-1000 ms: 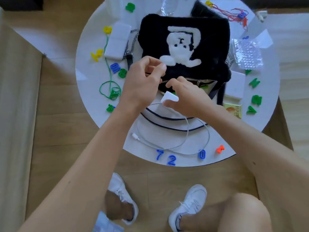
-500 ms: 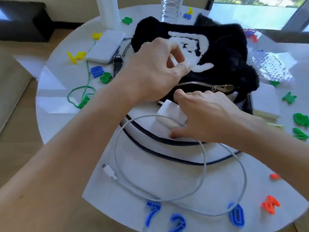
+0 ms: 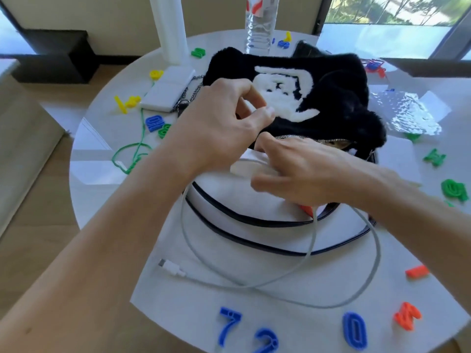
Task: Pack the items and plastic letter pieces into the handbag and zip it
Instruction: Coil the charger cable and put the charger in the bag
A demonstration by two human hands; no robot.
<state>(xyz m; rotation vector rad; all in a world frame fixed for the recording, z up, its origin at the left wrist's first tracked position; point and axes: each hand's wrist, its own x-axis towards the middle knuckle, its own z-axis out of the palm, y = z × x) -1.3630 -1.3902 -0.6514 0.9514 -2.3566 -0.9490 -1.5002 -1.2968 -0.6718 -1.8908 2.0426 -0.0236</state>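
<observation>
The black fuzzy handbag point(image 3: 331, 98) lies across the round white table point(image 3: 102, 159), its zipper facing me. My left hand point(image 3: 219, 128) pinches its near edge, fingers curled; my right hand point(image 3: 303, 171) (just below the zipper) presses a white charger block point(image 3: 248, 163) at the opening, cable point(image 3: 313, 240) trailing toward me.

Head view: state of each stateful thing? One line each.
Black fuzzy handbag: lying flat, zipper open.
White charging cable: loosely looped, mostly outside the bag.
Water bottle: upright.
Left hand: fingers pinched, contents unclear.
Right hand: at the bag mouth.
</observation>
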